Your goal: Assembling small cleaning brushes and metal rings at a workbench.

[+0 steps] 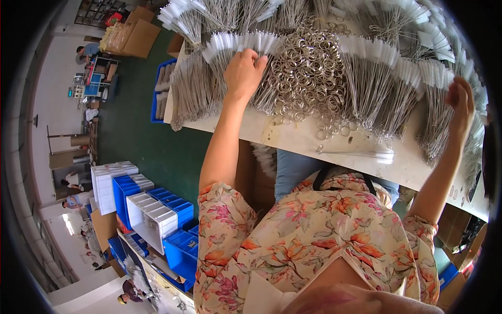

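Bundles of thin wire brushes (361, 94) with pale bristle ends lie across the table. My left hand (243, 74) rests over the bristle ends of a bundle (214, 52) left of centre. Its fingers curl inward, and whatever they grip is hidden. At the far right, my right hand (460, 107) is beside another brush bundle (434, 104), fingers bent and closed; I cannot make out what is in them. Between the hands spreads a heap of shiny metal rings (311, 70). One brush (361, 154) lies alone along the table's near edge, with a ring at its left end.
The white table (256, 129) has its near edge just in front of my lap. A blue crate (157, 99) with more brushes stands off its left end. Blue and white bins (151, 214) are stacked to my left on a green floor. Other people work farther off.
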Available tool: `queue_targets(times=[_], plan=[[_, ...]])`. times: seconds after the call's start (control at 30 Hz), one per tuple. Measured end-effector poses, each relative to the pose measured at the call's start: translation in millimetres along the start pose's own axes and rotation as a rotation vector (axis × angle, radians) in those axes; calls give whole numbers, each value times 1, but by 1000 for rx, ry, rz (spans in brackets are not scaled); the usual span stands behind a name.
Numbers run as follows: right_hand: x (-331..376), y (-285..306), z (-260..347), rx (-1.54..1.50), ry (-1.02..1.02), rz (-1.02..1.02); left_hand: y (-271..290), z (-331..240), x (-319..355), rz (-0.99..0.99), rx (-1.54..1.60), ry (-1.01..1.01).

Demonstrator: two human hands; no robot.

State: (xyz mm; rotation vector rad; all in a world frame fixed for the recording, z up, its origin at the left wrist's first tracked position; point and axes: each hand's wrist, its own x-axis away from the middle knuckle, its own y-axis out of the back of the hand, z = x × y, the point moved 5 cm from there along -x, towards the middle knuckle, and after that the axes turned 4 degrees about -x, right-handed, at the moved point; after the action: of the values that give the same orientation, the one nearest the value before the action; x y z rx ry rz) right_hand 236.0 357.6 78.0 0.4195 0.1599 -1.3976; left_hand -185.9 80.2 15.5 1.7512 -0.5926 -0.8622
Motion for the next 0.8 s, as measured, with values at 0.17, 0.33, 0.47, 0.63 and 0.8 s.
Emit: queue_targets(times=[0.17, 0.33, 0.47, 0.63, 0.8], plan=[[8, 48, -40, 911, 202, 55, -3, 4, -1, 59, 17, -4], [18, 47, -70, 962, -25, 128, 21, -3, -4, -196, 359, -25], [1, 82, -105, 771, -68, 139, 70, 31, -18, -478, 1111, 186], [13, 91, -72, 393, -450, 35, 68, 200, -29, -171, -126, 384], [27, 105, -28, 56, -200, -230, 22, 272, 8, 197, -158, 361]])
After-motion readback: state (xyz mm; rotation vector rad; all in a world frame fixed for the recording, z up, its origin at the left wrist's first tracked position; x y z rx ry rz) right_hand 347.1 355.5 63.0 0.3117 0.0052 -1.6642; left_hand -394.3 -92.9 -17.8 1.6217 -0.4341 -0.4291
